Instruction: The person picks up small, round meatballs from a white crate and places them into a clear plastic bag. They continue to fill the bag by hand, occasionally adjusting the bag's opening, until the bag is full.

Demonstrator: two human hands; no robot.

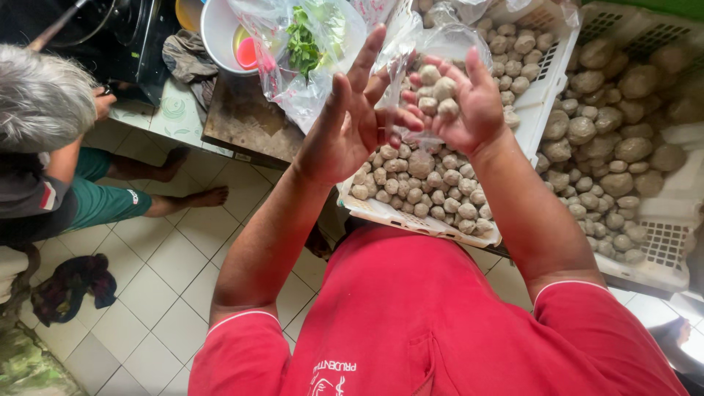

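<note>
Right now the right hand (469, 110) has its fingers (475, 67) curled around a small clear plastic bag (440, 44) filled with grey meatballs (437, 94), and it cups the load from below; the bag's open mouth rises toward 12 o'clock. At 9 o'clock from it, touching the film, the left hand (345, 128) is the freer one; its fingers (364, 60) are spread and point up, with only the thumb near the bag. Under both hands lies a white slotted tray (411, 218) of meatballs; at 3 o'clock stands a second tray (664, 253); at 10 o'clock a seated person (44, 154) is on the tiled floor (169, 271).
</note>
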